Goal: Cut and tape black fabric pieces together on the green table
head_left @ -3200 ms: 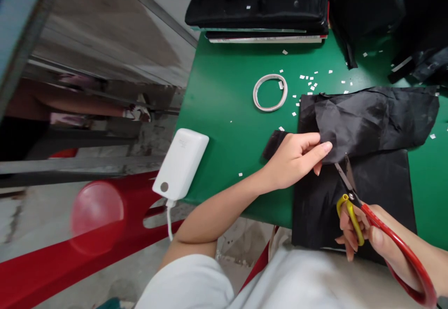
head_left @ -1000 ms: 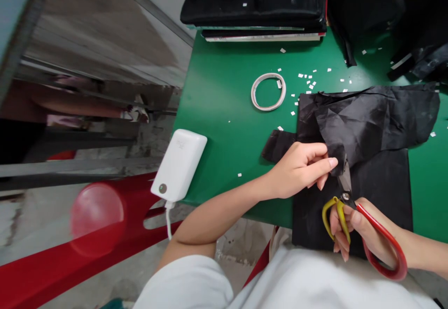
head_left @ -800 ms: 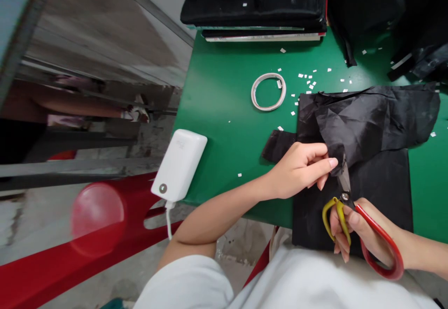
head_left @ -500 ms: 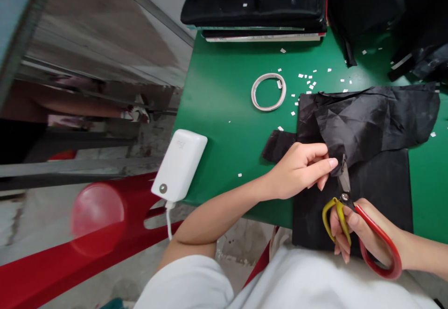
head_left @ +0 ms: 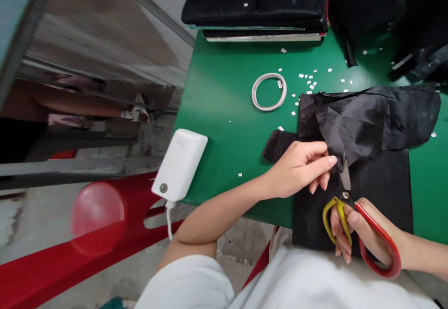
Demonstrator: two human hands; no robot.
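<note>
My left hand (head_left: 303, 169) pinches the lower edge of a thin black fabric piece (head_left: 353, 127) between thumb and fingers. In my right hand (head_left: 367, 225) is a pair of scissors (head_left: 346, 194) with one yellow and one red handle loop. Its blades point away from me, with their tips at the fabric edge just right of my left fingertips. The blades look nearly closed, and the fabric partly hides the tips. Beneath lies a larger flat black fabric panel (head_left: 381, 197), which overhangs the table's near edge. A short black strip (head_left: 278, 145) sticks out to the left.
On the green table (head_left: 217, 89) lie a roll of tape (head_left: 269, 92), several small white scraps and a white power bank (head_left: 180, 164) with a cable. Stacked black fabric goods (head_left: 255, 5) stand at the back. A red stool (head_left: 133, 206) is at left; another person's leg (head_left: 77, 101) shows beyond.
Very little differs. The scissors and both hands have stayed almost in place, with only slight shifts of my left fingers and the fabric edge at the blade tips.
</note>
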